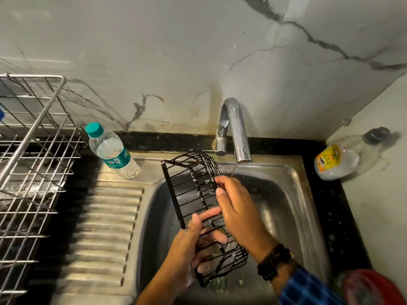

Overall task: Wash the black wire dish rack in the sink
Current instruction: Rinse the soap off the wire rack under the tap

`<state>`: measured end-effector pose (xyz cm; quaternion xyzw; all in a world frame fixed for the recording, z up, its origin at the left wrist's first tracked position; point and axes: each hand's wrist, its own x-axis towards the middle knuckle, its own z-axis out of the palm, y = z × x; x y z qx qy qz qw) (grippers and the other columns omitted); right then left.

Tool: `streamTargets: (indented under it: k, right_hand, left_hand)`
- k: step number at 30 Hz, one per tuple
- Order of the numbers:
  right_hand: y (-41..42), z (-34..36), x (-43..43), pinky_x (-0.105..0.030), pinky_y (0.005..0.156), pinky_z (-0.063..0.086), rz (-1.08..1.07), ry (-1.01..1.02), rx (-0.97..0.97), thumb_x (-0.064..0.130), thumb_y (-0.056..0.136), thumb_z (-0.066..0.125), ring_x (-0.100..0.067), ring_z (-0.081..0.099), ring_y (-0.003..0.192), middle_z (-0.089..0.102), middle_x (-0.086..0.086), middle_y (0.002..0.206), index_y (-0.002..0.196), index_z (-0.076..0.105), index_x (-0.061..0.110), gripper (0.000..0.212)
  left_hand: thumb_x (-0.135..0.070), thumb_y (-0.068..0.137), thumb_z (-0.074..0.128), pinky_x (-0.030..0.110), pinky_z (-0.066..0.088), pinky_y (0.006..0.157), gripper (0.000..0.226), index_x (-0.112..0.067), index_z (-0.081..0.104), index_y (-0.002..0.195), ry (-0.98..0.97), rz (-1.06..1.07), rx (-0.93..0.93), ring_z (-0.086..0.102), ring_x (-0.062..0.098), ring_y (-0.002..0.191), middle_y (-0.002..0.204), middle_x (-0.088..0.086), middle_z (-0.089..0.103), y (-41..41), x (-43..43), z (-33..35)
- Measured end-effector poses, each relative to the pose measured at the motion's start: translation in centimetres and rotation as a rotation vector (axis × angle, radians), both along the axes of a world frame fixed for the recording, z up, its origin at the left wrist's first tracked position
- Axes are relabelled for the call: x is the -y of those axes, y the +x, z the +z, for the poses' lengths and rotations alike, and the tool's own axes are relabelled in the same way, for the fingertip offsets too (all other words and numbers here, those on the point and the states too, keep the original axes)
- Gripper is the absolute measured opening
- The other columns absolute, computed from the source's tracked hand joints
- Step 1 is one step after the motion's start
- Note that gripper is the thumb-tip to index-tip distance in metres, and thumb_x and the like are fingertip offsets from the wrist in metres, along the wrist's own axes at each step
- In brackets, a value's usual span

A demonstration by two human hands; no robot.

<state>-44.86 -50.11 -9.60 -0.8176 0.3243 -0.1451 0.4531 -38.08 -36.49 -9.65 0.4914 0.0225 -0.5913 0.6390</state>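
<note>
Over the steel sink, the black wire dish rack is held tilted on end above the basin, its upper end just below and left of the tap, from which a thin stream runs. The left hand grips the lower part, fingers curled through the wires; the right hand pinches a wire on the upper right edge. Suds cling to the bars and skin, so the likeliest trouble is a slip, the rack dropping against the basin or knocking the tap. A plastic water bottle with a teal cap stands on the drainboard; its label is too blurred to read. The yellow-labelled bottle on the desk is likewise illegible.
</note>
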Motion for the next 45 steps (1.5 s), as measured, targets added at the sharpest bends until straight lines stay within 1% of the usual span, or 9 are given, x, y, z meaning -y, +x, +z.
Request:
streamTargets:
  k: [10, 13, 16, 21, 27, 33, 37, 41, 45]
  right_hand:
    - [-0.3, -0.7, 1.5, -0.038, 0.087, 0.047, 0.089, -0.259, 0.217, 0.016, 0.099, 0.053, -0.013, 0.056, 0.101, 0.059, 0.008, 0.103, 0.099, 0.064, 0.017, 0.011]
    - [0.2, -0.3, 2.1, -0.037, 0.097, 0.043, 0.205, -0.292, 0.128, 0.028, 0.103, 0.044, -0.009, 0.054, 0.112, 0.064, 0.011, 0.112, 0.109, 0.068, 0.020, 0.027]
    - [0.8, 1.4, 3.4, -0.033, 0.104, 0.043, 0.381, 0.033, 0.023, 0.046, 0.106, 0.030, -0.001, 0.056, 0.118, 0.068, 0.017, 0.119, 0.114, 0.073, 0.029, 0.046]
    - [1.9, 2.5, 4.3, -0.034, 0.094, 0.052, 0.586, 0.189, -0.226, 0.077, 0.092, 0.033, 0.004, 0.064, 0.104, 0.072, 0.015, 0.109, 0.110, 0.073, 0.033, 0.062]
    - [1.4, 0.8, 2.7, -0.033, 0.090, 0.048, 0.377, -0.136, -0.179, 0.073, 0.093, 0.030, 0.001, 0.051, 0.106, 0.059, 0.020, 0.102, 0.099, 0.061, 0.035, 0.049]
    - [1.7, 2.5, 2.7, -0.025, 0.065, 0.047, 0.407, 0.029, -0.131, 0.065, 0.093, 0.048, 0.001, 0.062, 0.077, 0.066, 0.017, 0.079, 0.079, 0.065, 0.035, 0.037]
    - [1.2, 3.3, 2.6, -0.039, 0.082, 0.056, 0.389, 0.042, -0.149, 0.068, 0.087, 0.050, -0.005, 0.067, 0.092, 0.074, 0.006, 0.102, 0.089, 0.072, 0.026, 0.047]
    - [0.6, 2.8, 0.8, -0.017, 0.079, 0.052, 0.031, 0.157, 0.080, 0.051, 0.078, 0.076, 0.007, 0.067, 0.092, 0.075, 0.020, 0.095, 0.083, 0.078, 0.033, 0.019]
    - [0.1, 1.3, 1.0, -0.031, 0.078, 0.056, -0.180, -0.012, 0.248, 0.037, 0.085, 0.075, -0.008, 0.069, 0.088, 0.073, 0.012, 0.089, 0.087, 0.077, 0.026, 0.011]
  left_hand:
    - [-0.056, 0.076, 0.052, 0.008, 0.019, 0.034, 0.060, -0.016, 0.069, 0.117, 0.007, 0.198, -0.156, 0.024, 0.002, 0.027, 0.065, 0.011, 0.066, -0.9, -0.1, -1.2]
    - [-0.072, 0.060, 0.070, 0.009, 0.020, 0.034, 0.086, -0.016, 0.063, 0.125, 0.006, 0.190, -0.118, 0.032, 0.002, 0.027, 0.064, 0.011, 0.064, -1.1, 0.4, -0.8]
    - [-0.074, 0.026, 0.090, 0.011, 0.027, 0.035, 0.117, -0.019, 0.061, 0.125, -0.014, 0.125, -0.080, 0.038, 0.005, 0.032, 0.066, 0.011, 0.064, -1.4, 0.2, -0.9]
    - [-0.079, 0.034, 0.085, 0.017, 0.032, 0.039, 0.115, -0.024, 0.057, 0.130, 0.024, 0.047, -0.009, 0.036, 0.006, 0.039, 0.072, 0.012, 0.065, -2.2, -0.5, -0.9]
    - [-0.056, 0.078, 0.048, 0.014, 0.018, 0.037, 0.068, -0.004, 0.056, 0.121, 0.126, 0.242, 0.014, 0.032, 0.008, 0.029, 0.049, 0.009, 0.046, -1.9, 1.0, -0.5]
    - [-0.055, 0.077, 0.046, 0.013, 0.025, 0.031, 0.061, -0.007, 0.063, 0.112, 0.174, 0.251, 0.107, 0.028, 0.011, 0.023, 0.048, 0.014, 0.048, -1.9, 0.5, -0.6]
    - [-0.047, 0.081, 0.042, 0.012, 0.025, 0.026, 0.058, 0.000, 0.062, 0.109, 0.184, 0.228, 0.185, 0.030, 0.013, 0.020, 0.044, 0.018, 0.049, -2.2, 0.3, -0.3]
    - [-0.048, 0.080, 0.042, 0.012, 0.025, 0.027, 0.054, -0.006, 0.063, 0.108, 0.171, 0.252, 0.199, 0.027, 0.010, 0.021, 0.045, 0.015, 0.050, -2.2, 0.3, 0.2]
    - [-0.054, 0.076, 0.050, 0.010, 0.026, 0.032, 0.056, -0.012, 0.064, 0.109, 0.147, 0.391, 0.072, 0.021, 0.007, 0.022, 0.045, 0.010, 0.041, -1.8, 0.1, 0.3]
